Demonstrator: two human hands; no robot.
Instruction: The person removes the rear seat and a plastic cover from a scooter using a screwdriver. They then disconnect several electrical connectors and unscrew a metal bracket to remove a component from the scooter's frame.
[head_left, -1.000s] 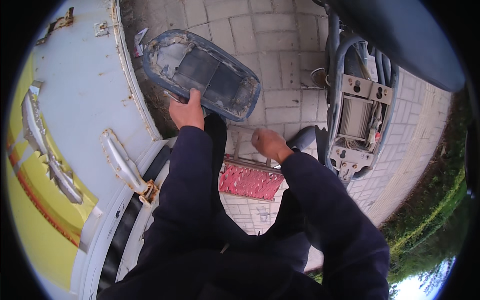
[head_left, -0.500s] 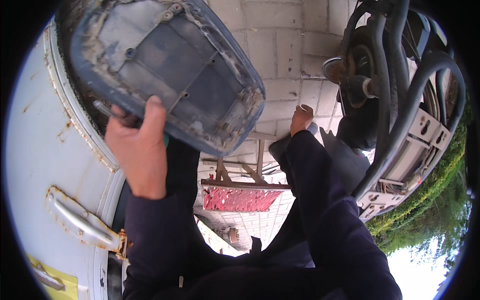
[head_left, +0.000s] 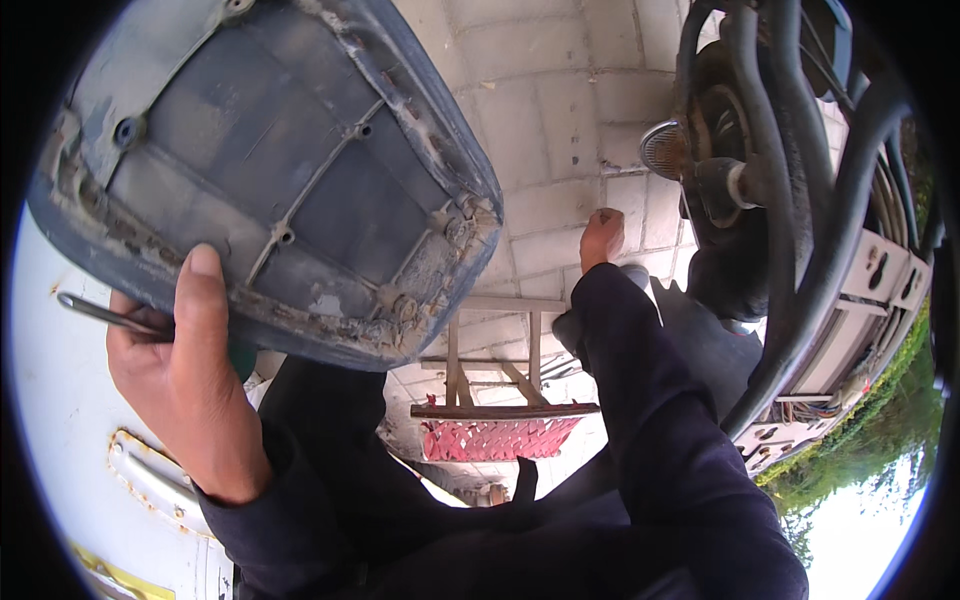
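My left hand point(head_left: 195, 390) grips the near edge of a vehicle seat point(head_left: 290, 150), its thumb pressed on the worn grey underside. The seat is turned bottom up, with frayed, dirty cover edging round its rim. A thin metal tool point(head_left: 105, 315) pokes out to the left between the fingers of the same hand; what kind it is stays hidden. Lower down and to the right of the seat, my right hand point(head_left: 602, 236) is closed with curled fingers over the paving. Whatever it may hold is too small to make out.
A tubular metal vehicle frame point(head_left: 780, 180) with a round lamp point(head_left: 660, 150) and exposed wiring stands close on the right. A white panel point(head_left: 60, 380) with a rusty handle point(head_left: 150, 475) lies along the left. A low wooden stool point(head_left: 505, 410) with red webbing point(head_left: 500, 440) sits on the paving.
The seat has come nearer and shifted left, with my left hand and the metal tool moving left and down with it. My right hand stays closed in nearly the same place.
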